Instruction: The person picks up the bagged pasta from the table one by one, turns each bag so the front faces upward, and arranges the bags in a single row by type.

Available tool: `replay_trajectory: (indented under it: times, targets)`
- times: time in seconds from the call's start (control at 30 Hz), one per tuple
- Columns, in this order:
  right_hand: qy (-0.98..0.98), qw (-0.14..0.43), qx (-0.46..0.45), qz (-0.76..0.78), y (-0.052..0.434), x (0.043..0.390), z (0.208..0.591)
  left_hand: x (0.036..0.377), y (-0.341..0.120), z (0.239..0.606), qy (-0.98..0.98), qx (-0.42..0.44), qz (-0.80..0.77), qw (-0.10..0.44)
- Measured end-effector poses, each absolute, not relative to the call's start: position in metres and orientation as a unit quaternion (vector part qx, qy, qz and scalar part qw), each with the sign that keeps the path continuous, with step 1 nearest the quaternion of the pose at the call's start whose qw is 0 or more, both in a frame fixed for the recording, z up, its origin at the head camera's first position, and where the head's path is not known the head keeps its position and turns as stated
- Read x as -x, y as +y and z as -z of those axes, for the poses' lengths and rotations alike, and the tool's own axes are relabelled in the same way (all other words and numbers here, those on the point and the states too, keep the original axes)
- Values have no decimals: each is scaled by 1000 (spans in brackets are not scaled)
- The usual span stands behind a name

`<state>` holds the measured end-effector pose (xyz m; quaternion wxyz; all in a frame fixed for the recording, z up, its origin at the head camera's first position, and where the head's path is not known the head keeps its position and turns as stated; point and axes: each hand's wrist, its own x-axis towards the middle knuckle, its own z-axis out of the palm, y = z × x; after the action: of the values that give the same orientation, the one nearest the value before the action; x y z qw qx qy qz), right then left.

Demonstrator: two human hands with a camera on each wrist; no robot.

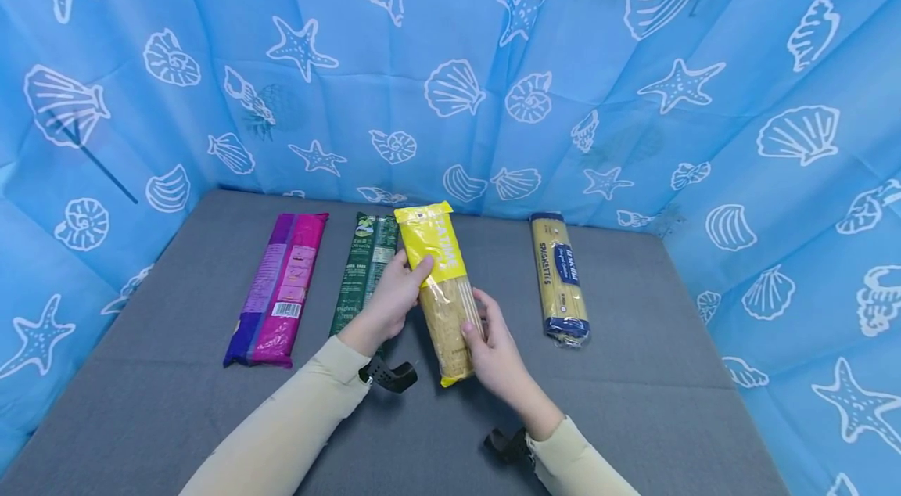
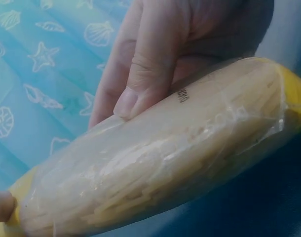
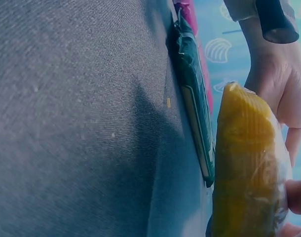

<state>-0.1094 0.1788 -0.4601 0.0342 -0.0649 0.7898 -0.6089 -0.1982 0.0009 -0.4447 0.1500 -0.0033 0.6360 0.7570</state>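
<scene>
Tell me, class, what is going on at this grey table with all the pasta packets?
A person holds the yellow spaghetti packet in both hands: the left hand grips its upper part and the right hand its lower part. Three other packets lie on the grey table: a pink and purple packet at the far left, a dark green packet beside the left hand, and a clear packet with a blue label to the right.

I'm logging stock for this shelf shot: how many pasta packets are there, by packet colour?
Pink and purple packet: 1
Dark green packet: 1
Yellow-topped packet, held by the left hand and right hand: 1
Clear packet with blue label: 1
Total: 4
</scene>
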Motion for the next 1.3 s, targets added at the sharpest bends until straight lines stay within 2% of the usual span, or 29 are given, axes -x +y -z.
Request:
replay_trajectory:
  times: [0.23,0.4,0.8,1.03,1.3]
  targets:
    - [778,20,10,628,183,113,461,192,16,445,680,-55,-720,125]
    - [769,8,-25,639,190,118,462,184,30,450,700,-101,-694,136]
    - [778,-24,-108,619,219,141,461,161,70,467,760,-147,-612,159]
    - [799,0,-156,580,232,160,464,158,87,477,783,-163,-577,163]
    - [808,16,-153,569,235,172,471,168,92,489,805,-143,-557,146]
